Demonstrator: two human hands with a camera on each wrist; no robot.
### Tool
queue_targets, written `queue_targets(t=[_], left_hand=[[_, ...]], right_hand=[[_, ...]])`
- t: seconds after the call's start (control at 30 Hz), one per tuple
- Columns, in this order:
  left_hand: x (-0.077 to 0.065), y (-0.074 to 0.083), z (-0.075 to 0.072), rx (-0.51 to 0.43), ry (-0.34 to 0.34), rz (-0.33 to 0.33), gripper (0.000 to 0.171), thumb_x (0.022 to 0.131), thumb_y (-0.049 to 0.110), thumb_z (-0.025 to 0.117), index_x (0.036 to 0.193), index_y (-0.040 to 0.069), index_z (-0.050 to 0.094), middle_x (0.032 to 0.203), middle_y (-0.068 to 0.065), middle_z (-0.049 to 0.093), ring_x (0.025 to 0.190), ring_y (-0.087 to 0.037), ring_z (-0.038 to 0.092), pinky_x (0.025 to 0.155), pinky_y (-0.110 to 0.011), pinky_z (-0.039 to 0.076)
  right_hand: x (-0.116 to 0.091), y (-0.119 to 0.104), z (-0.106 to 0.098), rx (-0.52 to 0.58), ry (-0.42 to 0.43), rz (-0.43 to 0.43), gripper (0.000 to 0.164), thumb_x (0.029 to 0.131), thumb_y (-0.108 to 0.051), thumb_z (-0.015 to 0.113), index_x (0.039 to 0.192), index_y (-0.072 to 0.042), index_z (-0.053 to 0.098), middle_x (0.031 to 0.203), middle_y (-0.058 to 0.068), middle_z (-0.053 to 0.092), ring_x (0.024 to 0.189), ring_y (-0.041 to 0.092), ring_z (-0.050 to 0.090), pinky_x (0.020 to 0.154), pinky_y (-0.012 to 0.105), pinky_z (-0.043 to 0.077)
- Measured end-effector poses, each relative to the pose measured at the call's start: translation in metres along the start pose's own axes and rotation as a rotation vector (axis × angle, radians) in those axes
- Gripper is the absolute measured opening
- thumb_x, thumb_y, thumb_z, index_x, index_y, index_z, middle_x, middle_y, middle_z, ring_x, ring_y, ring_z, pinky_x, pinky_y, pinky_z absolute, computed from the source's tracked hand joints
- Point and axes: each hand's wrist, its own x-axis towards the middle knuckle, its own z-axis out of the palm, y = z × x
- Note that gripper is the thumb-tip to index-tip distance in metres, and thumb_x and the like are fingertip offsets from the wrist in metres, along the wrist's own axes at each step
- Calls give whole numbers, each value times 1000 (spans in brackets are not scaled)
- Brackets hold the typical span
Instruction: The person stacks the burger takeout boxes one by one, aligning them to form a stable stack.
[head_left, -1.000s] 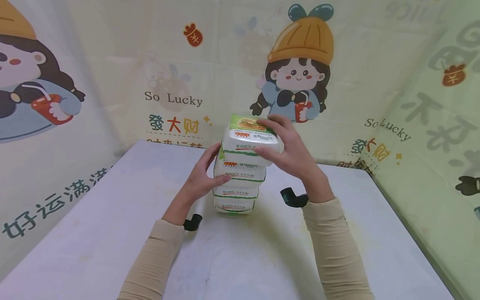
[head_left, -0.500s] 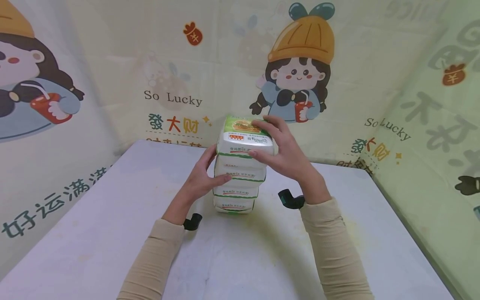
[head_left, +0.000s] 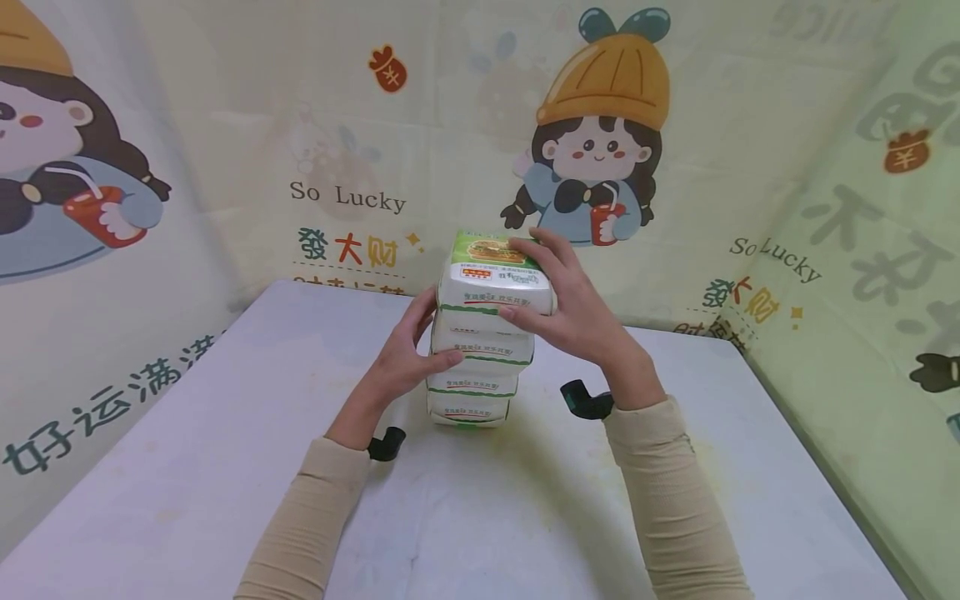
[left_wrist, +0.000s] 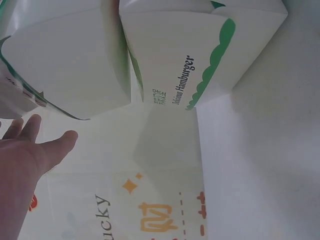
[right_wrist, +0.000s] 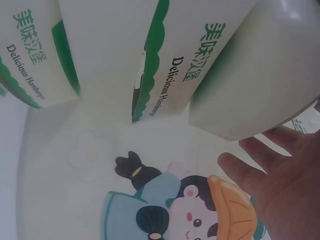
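Note:
White and green hamburger boxes stand stacked one on another in the head view. My right hand [head_left: 576, 304] grips the top hamburger box [head_left: 495, 287] at its right side, thumb on the front and fingers over the top. This box sits a little right of the boxes below and leans slightly. My left hand [head_left: 408, 350] holds the middle hamburger box [head_left: 498, 350] from the left, its thumb across the front. The lowest box [head_left: 468, 408] rests on the table. In the right wrist view, fingertips [right_wrist: 250, 150] lie along the top box's side.
The stack stands on a white table [head_left: 480, 517]. Behind it hangs a printed cloth [head_left: 450, 125] with cartoon figures and lettering, which also covers both sides. Black wrist camera mounts [head_left: 585, 402] stick out from the wrists.
The top box, in my right hand, has come left and down over the stack, then shifted slightly right. The left hand stays almost in place.

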Motion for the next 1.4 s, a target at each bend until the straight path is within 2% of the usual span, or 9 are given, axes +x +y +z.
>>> queue_targets(t=[0.2,0.33,0.47,0.67,0.87,1.1,1.4], left_hand=[[1,-1,1,1,7,10,93,83,19,79,155,38,23,158,11,31,150,-14,23,121,-58,22],[1,0,1,1,3,11,93,83,17,79,155,37,24,156,9,35,148,-16,27,120,-58,24],[1,0,2,15,31,13,92,83,15,79,154,36,25,154,9,38,147,-13,31,120,-54,28],[3,1,3,-2,30,-3,92,85,18,77,156,35,21,157,8,36,148,-15,29,119,-55,30],[3,2,3,-16,9,-4,95,84,19,78,156,36,18,158,8,33,149,-16,27,120,-57,26],[1,3,2,-12,4,-2,98,83,17,78,157,38,17,160,11,28,149,-17,27,122,-55,23],[0,0,1,-17,7,1,95,84,19,75,157,37,17,162,14,21,152,-14,18,125,-52,16]], right_hand=[[-2,0,-2,-8,4,4,79,82,-34,78,150,-27,38,162,3,18,140,25,32,100,45,52],[-1,0,-2,1,11,-16,75,83,-31,78,148,-24,41,160,4,23,138,24,35,99,44,52],[0,-1,-2,-4,42,-27,71,85,-30,77,147,-21,44,157,5,28,134,24,38,95,42,53],[2,-2,0,-7,46,-13,71,86,-32,75,148,-22,42,158,4,26,134,24,38,93,41,54],[1,-1,0,-8,43,-17,74,84,-32,77,149,-22,41,161,1,21,141,25,32,99,45,51],[-1,-1,0,8,30,-29,75,83,-32,77,149,-24,41,162,0,20,139,25,34,99,46,51],[-7,4,-2,6,44,-22,76,85,-33,75,150,-26,38,163,2,19,147,23,23,111,58,38]])
